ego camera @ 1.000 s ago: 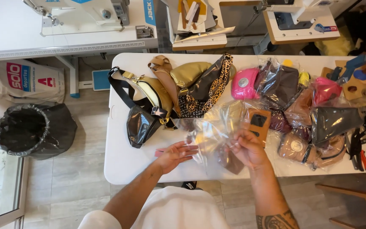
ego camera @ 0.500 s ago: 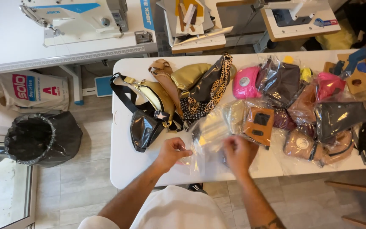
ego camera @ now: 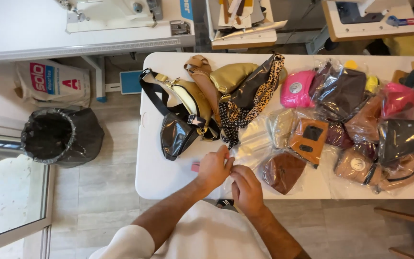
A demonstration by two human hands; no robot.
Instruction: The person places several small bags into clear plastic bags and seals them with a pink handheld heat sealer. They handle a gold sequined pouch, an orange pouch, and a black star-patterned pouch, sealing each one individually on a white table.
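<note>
My left hand [ego camera: 213, 169] and my right hand [ego camera: 246, 188] meet at the near edge of a white table [ego camera: 156, 175], fingers pinching the lower end of a clear plastic bag [ego camera: 256, 142]. The bag lies flat and holds a grey-gold pouch [ego camera: 282, 127] with an orange-brown card [ego camera: 308, 138] at its far end. A small pink item [ego camera: 195, 166] peeks out beside my left hand. A brown round pouch in plastic [ego camera: 283, 171] lies just right of my right hand.
Unwrapped belt bags in black [ego camera: 176, 138], gold [ego camera: 233, 76] and leopard print [ego camera: 245, 110] are piled on the left of the table; several wrapped bags fill the right. A black-lined bin [ego camera: 56, 136] stands on the floor at left. Sewing machine tables are behind.
My hands have come together from either side of the clear bag to its near end. The camera has shifted so the table sits further right.
</note>
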